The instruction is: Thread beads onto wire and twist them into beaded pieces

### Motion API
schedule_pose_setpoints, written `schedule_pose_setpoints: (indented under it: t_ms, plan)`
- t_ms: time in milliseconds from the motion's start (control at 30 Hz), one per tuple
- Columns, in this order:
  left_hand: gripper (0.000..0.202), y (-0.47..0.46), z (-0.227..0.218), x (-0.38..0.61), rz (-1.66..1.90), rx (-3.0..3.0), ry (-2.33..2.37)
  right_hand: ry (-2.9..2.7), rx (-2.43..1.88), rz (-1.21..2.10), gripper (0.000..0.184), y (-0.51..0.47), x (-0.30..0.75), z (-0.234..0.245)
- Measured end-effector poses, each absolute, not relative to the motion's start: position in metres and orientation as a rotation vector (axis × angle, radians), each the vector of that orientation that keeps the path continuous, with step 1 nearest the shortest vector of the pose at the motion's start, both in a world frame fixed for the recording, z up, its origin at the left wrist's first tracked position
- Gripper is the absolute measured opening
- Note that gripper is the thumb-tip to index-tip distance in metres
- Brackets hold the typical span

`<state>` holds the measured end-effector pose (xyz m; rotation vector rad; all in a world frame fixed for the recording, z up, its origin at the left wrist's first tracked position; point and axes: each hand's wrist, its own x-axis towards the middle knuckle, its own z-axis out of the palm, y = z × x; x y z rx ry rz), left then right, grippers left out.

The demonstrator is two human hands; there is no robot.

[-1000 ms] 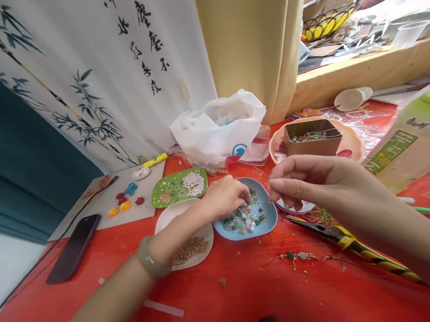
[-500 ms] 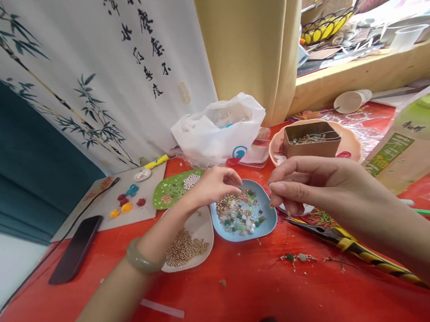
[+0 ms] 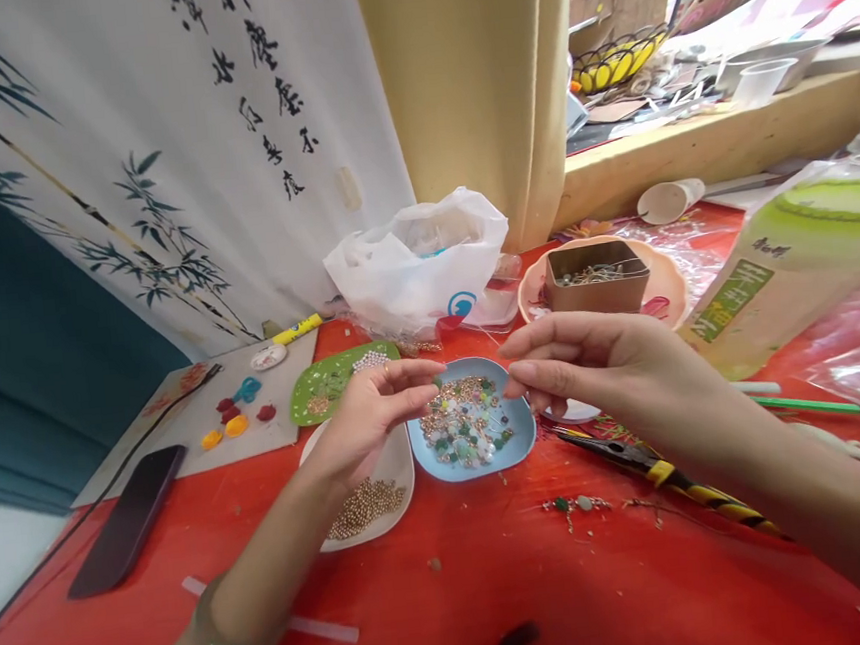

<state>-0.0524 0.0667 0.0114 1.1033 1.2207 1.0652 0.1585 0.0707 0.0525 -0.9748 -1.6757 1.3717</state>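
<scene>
My left hand (image 3: 378,412), with a green bangle on the wrist, hovers over the left rim of the blue tray (image 3: 443,470). Its thumb and fingers are drawn together in a pinch; whatever is between them is too small to make out. Opposite it, my right hand (image 3: 591,364) hangs above the tray's right rim, thumb against forefinger, also around something I cannot make out. Green, white and gold beads (image 3: 473,424) lie in the blue tray. Partly behind my left hand is a white tray (image 3: 403,485) of gold beads (image 3: 367,507).
Pliers (image 3: 638,460) and a beaded strand (image 3: 577,503) lie near my right forearm. Behind stand a green tray (image 3: 307,388), a plastic bag (image 3: 417,263), a metal box (image 3: 598,283) in a peach bowl (image 3: 672,291), and a bottle (image 3: 778,262). A phone (image 3: 127,520) lies left.
My left hand has come lower and nearer, its fingertips now over the blue tray's left side. My right hand keeps its pinch above the tray. The whole view has shifted slightly.
</scene>
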Motion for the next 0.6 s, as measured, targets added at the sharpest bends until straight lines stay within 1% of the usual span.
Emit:
schedule_pose_setpoints:
  t_ms: [100,267,433,600]
  plan:
    - [0.015,0.059,0.014,-0.046,1.056,1.044,1.213,-1.665,-1.001,1.428,0.02,0.071,0.157,0.049]
    - [0.014,0.053,0.017,-0.041,1.049,1.013,1.217,-1.688,-1.006,1.493,0.008,0.073,0.154,0.043]
    - [0.02,0.052,0.015,-0.04,1.062,1.024,1.212,-1.738,-1.078,1.537,0.009,0.072,0.152,0.042]
    - [0.011,0.056,0.011,-0.045,0.986,1.33,1.365,-1.732,-1.131,1.506,0.012,0.072,0.154,0.043]
